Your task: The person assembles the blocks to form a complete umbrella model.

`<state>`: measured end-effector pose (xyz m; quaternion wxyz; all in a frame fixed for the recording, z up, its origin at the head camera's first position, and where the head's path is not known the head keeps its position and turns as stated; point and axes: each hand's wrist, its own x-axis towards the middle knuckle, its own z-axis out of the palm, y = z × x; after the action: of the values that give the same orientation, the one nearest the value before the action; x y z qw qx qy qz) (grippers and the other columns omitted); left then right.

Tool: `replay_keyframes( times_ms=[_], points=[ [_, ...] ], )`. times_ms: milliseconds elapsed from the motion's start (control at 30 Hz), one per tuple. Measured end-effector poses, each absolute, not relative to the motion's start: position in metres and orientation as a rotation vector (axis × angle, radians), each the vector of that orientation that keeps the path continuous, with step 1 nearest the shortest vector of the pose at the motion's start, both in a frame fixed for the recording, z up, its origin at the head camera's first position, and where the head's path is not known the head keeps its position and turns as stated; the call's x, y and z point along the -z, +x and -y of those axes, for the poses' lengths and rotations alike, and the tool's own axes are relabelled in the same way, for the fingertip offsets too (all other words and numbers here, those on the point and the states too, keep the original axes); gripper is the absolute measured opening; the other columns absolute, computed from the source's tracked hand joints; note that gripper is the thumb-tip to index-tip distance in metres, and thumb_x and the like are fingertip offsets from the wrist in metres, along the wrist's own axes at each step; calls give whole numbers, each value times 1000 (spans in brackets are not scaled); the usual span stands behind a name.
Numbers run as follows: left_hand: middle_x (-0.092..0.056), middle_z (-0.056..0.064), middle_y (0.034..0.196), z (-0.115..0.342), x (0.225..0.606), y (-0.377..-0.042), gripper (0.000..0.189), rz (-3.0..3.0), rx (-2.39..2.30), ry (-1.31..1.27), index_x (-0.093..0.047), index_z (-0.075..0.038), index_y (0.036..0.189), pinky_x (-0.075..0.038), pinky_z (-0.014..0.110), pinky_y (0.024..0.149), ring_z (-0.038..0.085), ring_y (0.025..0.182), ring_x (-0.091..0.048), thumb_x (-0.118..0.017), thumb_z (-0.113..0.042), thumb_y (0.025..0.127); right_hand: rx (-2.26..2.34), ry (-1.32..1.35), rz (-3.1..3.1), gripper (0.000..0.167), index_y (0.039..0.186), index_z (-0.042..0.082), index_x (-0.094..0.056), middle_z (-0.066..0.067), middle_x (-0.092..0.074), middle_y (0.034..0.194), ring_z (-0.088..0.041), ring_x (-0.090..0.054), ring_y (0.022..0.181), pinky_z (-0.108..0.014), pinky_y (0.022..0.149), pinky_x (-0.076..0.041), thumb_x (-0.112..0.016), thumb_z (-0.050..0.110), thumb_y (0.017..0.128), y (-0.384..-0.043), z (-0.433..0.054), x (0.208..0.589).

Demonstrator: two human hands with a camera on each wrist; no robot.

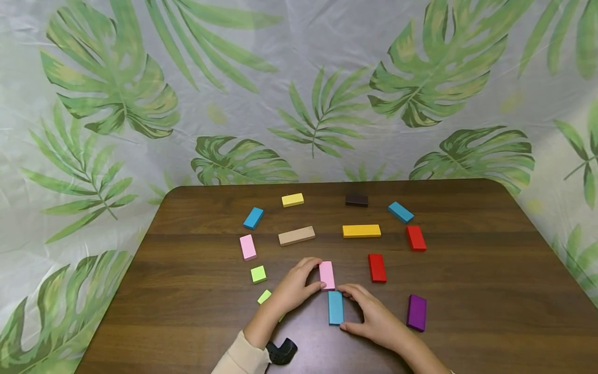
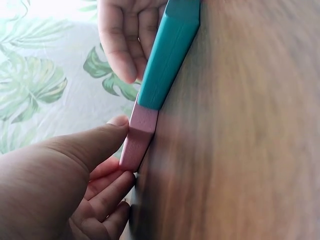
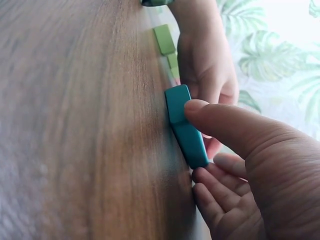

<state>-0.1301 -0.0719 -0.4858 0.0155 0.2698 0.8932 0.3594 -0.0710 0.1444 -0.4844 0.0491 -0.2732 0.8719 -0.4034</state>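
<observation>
In the head view a pink block [image 1: 327,276] and a blue block [image 1: 335,308] lie end to end on the wooden table, long sides pointing away from me. My left hand [image 1: 295,285] holds the pink one, thumb near its closer end and fingertips at the far end. The blue one is spanned by my right hand [image 1: 374,316], its thumb at the near corner and fingers at the far corner. The left wrist view shows the blue block [image 2: 170,55] meeting the pink block [image 2: 139,131]. In the right wrist view my thumb [image 3: 197,107] touches the blue block's edge.
Around the hands lie a red block [image 1: 377,268], a purple block [image 1: 417,312], a tan block [image 1: 296,236], an orange block [image 1: 362,231] and light green blocks [image 1: 258,274]. More coloured blocks form an outer arc. A black curved object [image 1: 283,352] sits by the left sleeve.
</observation>
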Motion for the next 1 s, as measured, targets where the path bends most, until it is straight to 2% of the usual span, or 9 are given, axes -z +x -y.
replay_keyframes(
  times_ms=[1000],
  points=[
    [-49,5,123,67,486,-125,48,-2780,-1086,833,-49,-5,124,-37,33,94,17,114,-46,-63,-28,85,1205,-856,-2670,63,127,9,-45,3,-45,123,-12,-49,107,-33,90,-40,-75,24,73,-70,-145,484]
  ],
)
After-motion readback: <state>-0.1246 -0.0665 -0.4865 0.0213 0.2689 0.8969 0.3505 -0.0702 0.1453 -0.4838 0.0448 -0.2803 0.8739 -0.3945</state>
